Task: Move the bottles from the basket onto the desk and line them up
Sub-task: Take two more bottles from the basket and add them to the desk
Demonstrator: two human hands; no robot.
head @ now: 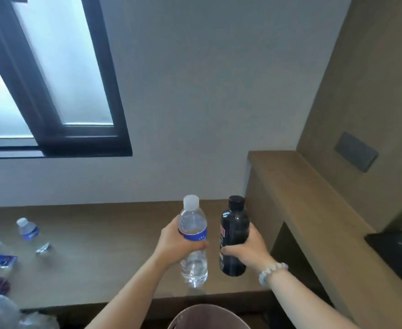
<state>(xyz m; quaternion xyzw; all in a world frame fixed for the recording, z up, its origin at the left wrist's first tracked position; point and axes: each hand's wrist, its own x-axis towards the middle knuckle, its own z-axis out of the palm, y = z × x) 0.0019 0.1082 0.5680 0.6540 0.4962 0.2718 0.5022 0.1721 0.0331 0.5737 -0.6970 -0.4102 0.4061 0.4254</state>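
The brown desk (pixel 105 255) stands under a window. The left hand (pixel 173 243) is closed around a clear bottle (pixel 193 243), the right hand (pixel 249 250) around a dark bottle (pixel 234 236), both above the desk; set down together, they may knock and tip.

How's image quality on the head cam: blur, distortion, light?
Head view: wide-angle bends the window frame and desk; daylight from the window leaves the room dim. The clear bottle in the left hand and the black bottle in the right hand are fairly sharp; lower-left clutter is blurred.
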